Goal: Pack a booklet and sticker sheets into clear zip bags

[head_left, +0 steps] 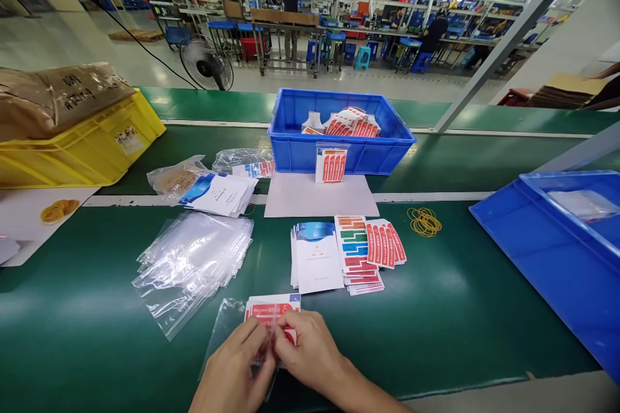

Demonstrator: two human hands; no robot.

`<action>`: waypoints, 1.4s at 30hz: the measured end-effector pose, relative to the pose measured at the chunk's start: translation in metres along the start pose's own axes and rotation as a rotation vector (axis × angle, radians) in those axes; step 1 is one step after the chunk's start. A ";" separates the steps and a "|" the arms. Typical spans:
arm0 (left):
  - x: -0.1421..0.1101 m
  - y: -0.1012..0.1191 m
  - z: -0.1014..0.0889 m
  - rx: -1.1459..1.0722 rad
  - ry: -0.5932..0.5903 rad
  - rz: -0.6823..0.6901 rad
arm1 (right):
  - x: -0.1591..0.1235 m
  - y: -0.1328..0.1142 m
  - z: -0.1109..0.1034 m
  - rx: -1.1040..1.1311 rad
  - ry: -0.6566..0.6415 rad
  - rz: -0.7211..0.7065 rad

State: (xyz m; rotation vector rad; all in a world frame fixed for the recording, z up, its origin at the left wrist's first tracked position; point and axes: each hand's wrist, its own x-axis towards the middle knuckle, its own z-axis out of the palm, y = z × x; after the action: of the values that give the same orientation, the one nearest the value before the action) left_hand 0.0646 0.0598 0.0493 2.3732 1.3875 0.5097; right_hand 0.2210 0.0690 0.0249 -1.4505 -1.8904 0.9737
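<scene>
Near the front edge of the green table, my left hand (236,364) and my right hand (310,343) meet with fingertips pinched together. Between them is the edge of a clear plastic bag (223,322), spread beside and partly under a red-and-white label sheet (268,308). The fingers cover part of the sheet, and how far it sits inside the bag I cannot tell. Beyond my right hand lie a stack of white-and-blue booklets (318,264), multicoloured label sheets (352,245) and fanned red label sheets (385,244). A pile of clear zip bags (198,264) lies beyond my left hand.
A blue bin (339,151) holding packed labels stands at the back, with one filled bag (332,163) at its front. A yellow crate (72,155) is left, another blue bin (557,258) right. Rubber bands (425,222) and more booklets (220,193) lie on the table.
</scene>
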 end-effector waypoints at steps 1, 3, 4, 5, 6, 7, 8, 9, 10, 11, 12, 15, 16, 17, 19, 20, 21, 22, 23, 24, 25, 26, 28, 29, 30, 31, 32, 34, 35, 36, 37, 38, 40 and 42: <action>0.000 -0.003 -0.002 -0.014 0.010 -0.014 | -0.001 0.001 0.002 -0.001 -0.005 -0.003; -0.003 -0.010 -0.010 -0.016 0.056 -0.061 | -0.003 0.005 0.001 0.007 0.008 0.011; -0.004 -0.014 -0.015 -0.001 0.091 -0.095 | -0.005 0.007 -0.001 0.019 0.014 0.020; -0.007 -0.018 -0.021 0.026 0.134 -0.131 | -0.008 0.009 -0.006 0.039 0.020 0.024; -0.009 -0.022 -0.028 0.063 0.175 -0.171 | -0.012 0.011 -0.012 0.069 0.023 0.021; -0.011 -0.025 -0.033 0.107 0.204 -0.207 | -0.016 0.013 -0.020 0.108 0.031 0.015; -0.012 -0.026 -0.038 0.153 0.226 -0.237 | -0.021 0.014 -0.028 0.148 0.053 0.009; -0.012 -0.027 -0.040 0.195 0.247 -0.257 | -0.027 0.014 -0.037 0.186 0.089 0.007; -0.012 -0.026 -0.040 0.229 0.260 -0.264 | -0.033 0.014 -0.045 0.217 0.142 0.008; -0.010 -0.025 -0.038 0.250 0.260 -0.260 | -0.038 0.013 -0.052 0.239 0.201 0.004; -0.008 -0.023 -0.034 0.257 0.254 -0.246 | -0.043 0.012 -0.057 0.247 0.261 -0.005; 0.001 -0.013 -0.014 0.204 0.176 -0.186 | -0.052 0.007 -0.063 0.202 0.377 -0.077; 0.004 -0.009 -0.006 0.177 0.146 -0.174 | -0.054 0.007 -0.061 0.172 0.387 -0.107; 0.007 -0.006 0.002 0.151 0.125 -0.166 | -0.055 0.007 -0.058 0.145 0.380 -0.126; 0.010 -0.002 0.018 0.112 0.106 -0.157 | -0.057 0.012 -0.049 0.122 0.335 -0.118; 0.011 -0.001 0.025 0.100 0.104 -0.157 | -0.059 0.015 -0.043 0.132 0.307 -0.085; 0.012 0.000 0.031 0.094 0.098 -0.163 | -0.062 0.020 -0.037 0.153 0.284 -0.031; 0.012 0.000 0.037 0.090 0.086 -0.170 | -0.065 0.024 -0.032 0.186 0.268 0.036; 0.012 0.000 0.043 0.087 0.068 -0.177 | -0.069 0.029 -0.027 0.228 0.257 0.111; 0.011 0.000 0.048 0.083 0.048 -0.182 | -0.073 0.033 -0.022 0.276 0.251 0.188; 0.010 0.000 0.052 0.080 0.028 -0.184 | -0.077 0.037 -0.019 0.330 0.245 0.261; 0.008 0.001 0.056 0.076 0.012 -0.180 | -0.081 0.041 -0.017 0.387 0.238 0.325; 0.004 0.003 0.061 0.065 -0.007 -0.167 | -0.087 0.046 -0.015 0.495 0.217 0.425; 0.002 0.004 0.062 0.061 -0.014 -0.165 | -0.090 0.048 -0.015 0.547 0.212 0.464; 0.000 0.006 0.064 0.057 -0.019 -0.161 | -0.092 0.050 -0.016 0.595 0.208 0.495; -0.002 0.007 0.066 0.051 -0.019 -0.156 | -0.095 0.051 -0.017 0.636 0.204 0.522; -0.004 0.009 0.067 0.044 -0.016 -0.152 | -0.097 0.052 -0.017 0.671 0.200 0.544; -0.007 0.012 0.071 0.018 -0.013 -0.147 | -0.102 0.053 -0.020 0.715 0.191 0.568; -0.009 0.014 0.072 0.005 -0.010 -0.145 | -0.105 0.053 -0.021 0.715 0.191 0.570; -0.010 0.015 0.074 -0.009 -0.008 -0.144 | -0.108 0.053 -0.022 0.701 0.197 0.567; -0.011 0.017 0.076 -0.020 -0.005 -0.141 | -0.110 0.053 -0.022 0.679 0.203 0.560; -0.012 0.018 0.078 -0.030 0.000 -0.137 | -0.113 0.052 -0.023 0.649 0.210 0.551; -0.013 0.020 0.080 -0.046 0.012 -0.128 | -0.117 0.051 -0.025 0.595 0.215 0.551; -0.014 0.020 0.082 -0.060 0.011 -0.122 | -0.120 0.051 -0.025 0.588 0.206 0.583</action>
State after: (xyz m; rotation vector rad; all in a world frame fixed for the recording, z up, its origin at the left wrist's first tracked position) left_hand 0.1118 0.0292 -0.0152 2.2253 1.4896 0.5245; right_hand 0.3003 -0.0341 -0.0020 -1.6577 -0.9137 1.4234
